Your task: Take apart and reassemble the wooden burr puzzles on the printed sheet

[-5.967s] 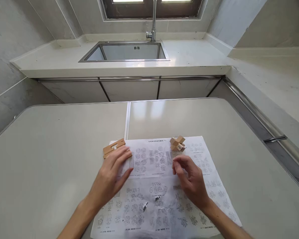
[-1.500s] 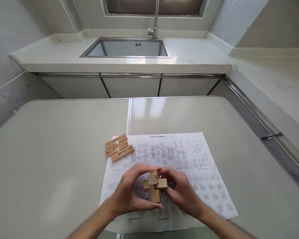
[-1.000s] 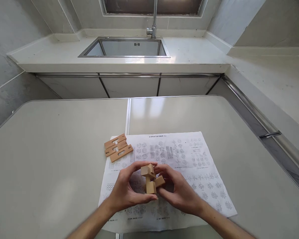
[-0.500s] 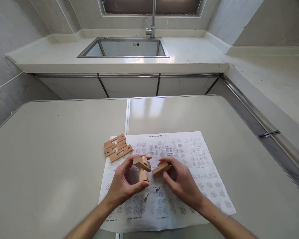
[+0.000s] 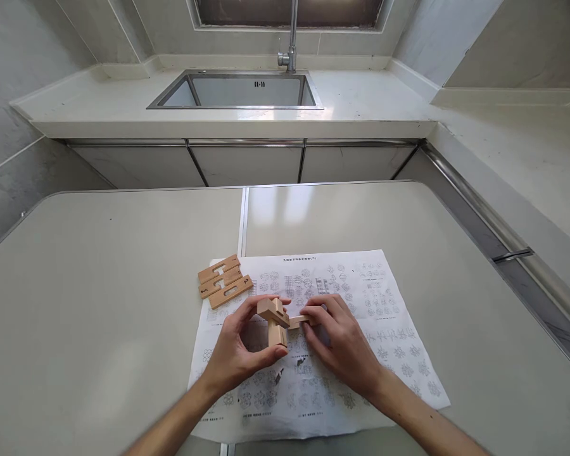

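My left hand (image 5: 240, 342) is closed around a cluster of interlocked wooden puzzle pieces (image 5: 276, 332), thumb at its near end and fingers at its far end. One piece of the cluster lies crosswise on top. My right hand (image 5: 339, 335) pinches a single wooden puzzle piece (image 5: 296, 322) between thumb and fingers. That piece's left end meets the right side of the cluster; whether it sits inside a notch is hidden. Both hands are over a printed instruction sheet (image 5: 380, 380) covered in small diagrams.
Three flat slotted wooden pieces (image 5: 225, 281) lie side by side at the sheet's upper left corner. The pale table (image 5: 99, 304) has a seam (image 5: 243, 221) down its middle. Beyond it are a counter (image 5: 361, 95), a sink (image 5: 237, 109) and a faucet (image 5: 291, 58).
My right hand has moved left and turned its wooden piece, bringing the piece's end up to the cluster. The cluster in my left hand has shifted slightly right.
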Motion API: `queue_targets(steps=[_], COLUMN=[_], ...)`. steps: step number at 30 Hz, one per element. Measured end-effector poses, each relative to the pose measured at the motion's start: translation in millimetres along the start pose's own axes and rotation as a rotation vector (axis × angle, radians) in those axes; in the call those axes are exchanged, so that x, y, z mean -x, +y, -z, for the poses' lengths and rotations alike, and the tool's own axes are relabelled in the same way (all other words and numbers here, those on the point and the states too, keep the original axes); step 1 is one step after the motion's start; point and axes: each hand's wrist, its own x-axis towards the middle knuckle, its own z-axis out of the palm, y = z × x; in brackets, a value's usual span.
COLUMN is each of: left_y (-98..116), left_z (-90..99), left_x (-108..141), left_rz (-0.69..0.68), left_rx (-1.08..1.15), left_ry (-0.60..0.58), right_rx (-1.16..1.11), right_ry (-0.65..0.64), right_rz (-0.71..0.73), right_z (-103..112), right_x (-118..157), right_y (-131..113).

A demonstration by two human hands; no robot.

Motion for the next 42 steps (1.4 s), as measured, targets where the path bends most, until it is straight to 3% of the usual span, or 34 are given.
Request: queue_targets(steps=[7, 16, 24, 29, 35, 42], left_y=[-3.3, -8.0, -5.2, -3.3, -1.9, -3.0], left_z=[0.8, -0.7, 1.1, 5.7, 2.7, -1.5], left_x=[0.1, -0.7, 1.1, 2.6, 4.7, 1.3], left_rz=[-0.038, -0.230, -0.155, -0.170, -0.304, -0.397], left_rx=[0.010, -0.020, -0.131, -0.228, -0.329, -0.588], left_ry=[-0.022, -0.186, -0.135, -0.022, -0.275, -0.264], right_rx=[-0.110, -0.221, -0.285, -0.346, -0.301, -0.293], right_ry=[0.019, 0.003, -0.007, 0.040, 0.119, 0.079], right_rz=[0.043, 0.115, 0.129, 0.003, -0.200, -0.215], right_z=[6.5, 9.6, 12.0, 16.3, 15.7, 13.1], right_x=[-0.9, -0.9, -1.3, -4.6, -8.5, -8.2], right_y=[-10.3, -14.5, -14.3, -12.7, -4.9, -4.7])
